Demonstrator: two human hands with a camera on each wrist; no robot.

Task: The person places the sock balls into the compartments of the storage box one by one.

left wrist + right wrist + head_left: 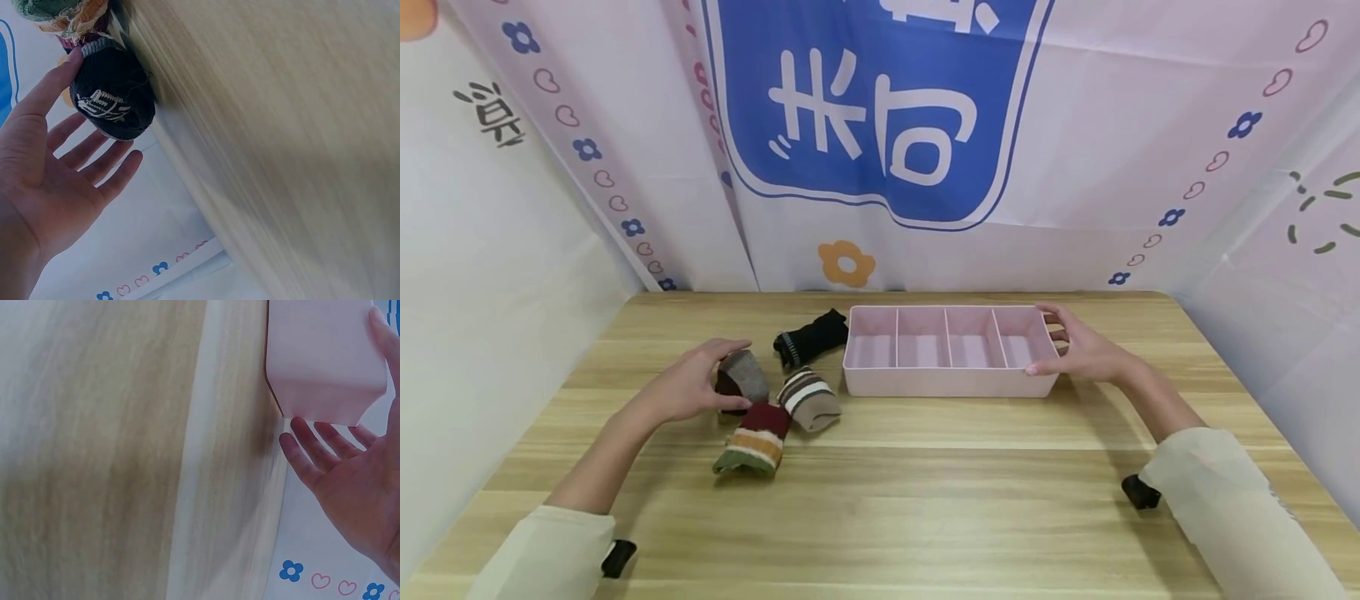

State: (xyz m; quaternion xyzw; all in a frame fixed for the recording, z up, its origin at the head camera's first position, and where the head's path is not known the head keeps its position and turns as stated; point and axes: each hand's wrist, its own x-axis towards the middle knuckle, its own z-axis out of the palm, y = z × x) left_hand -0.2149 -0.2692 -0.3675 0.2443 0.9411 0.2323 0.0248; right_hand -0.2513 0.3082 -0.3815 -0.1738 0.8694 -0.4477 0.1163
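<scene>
My left hand (688, 385) curves loosely around a rolled grey-and-black sock pair (745, 379) on the table. In the left wrist view, the thumb touches the cuff of this dark roll (115, 94), and the other fingers are extended and spread behind it. Beside it are a red, orange and green striped sock roll (756, 442), a brown-and-white striped roll (810, 400) and a black roll (812, 337). My right hand (1086, 348) grips the right end of a pink four-compartment box (947, 382), thumb on the front wall, fingers around the back corner.
The wooden table (910, 500) extends in front of the box and socks. A printed cloth (1060, 183) hangs along the table's back edge, with white cloth on both sides. Black straps (1141, 492) show at the sleeves.
</scene>
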